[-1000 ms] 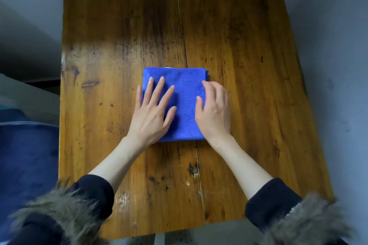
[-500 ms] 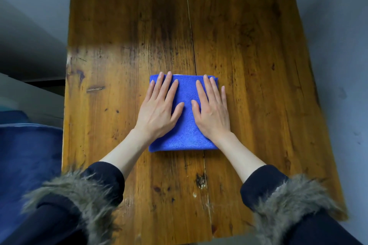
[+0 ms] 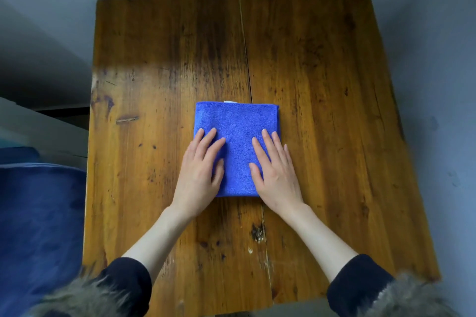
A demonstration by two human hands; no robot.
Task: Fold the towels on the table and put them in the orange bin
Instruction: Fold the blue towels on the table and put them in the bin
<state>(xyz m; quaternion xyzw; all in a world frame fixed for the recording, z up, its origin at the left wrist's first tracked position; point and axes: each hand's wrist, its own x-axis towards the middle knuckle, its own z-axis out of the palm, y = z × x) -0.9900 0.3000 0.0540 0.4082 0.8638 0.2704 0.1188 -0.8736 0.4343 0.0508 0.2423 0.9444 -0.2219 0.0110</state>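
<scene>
- The wooden table [image 3: 322,110] is bearing one blue towel [image 3: 237,123] near its middle, already folded into a compact square.
- The left hand [image 3: 199,175] and right hand [image 3: 277,175] are pressing flat, fingers straight, gripping nothing, on the towel's 6 o'clock half.
- Binning is remaining; no orange bin is showing.
- A blue cushion [image 3: 38,226] is lying at 8 o'clock, obstructing nothing.

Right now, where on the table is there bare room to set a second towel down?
Bare wood lies beyond the folded blue towel up to the table far edge, and in wide strips between the towel and both side edges. The near middle is crowded: left hand and right hand lie flat on the towel, forearms crossing the wood behind.
</scene>
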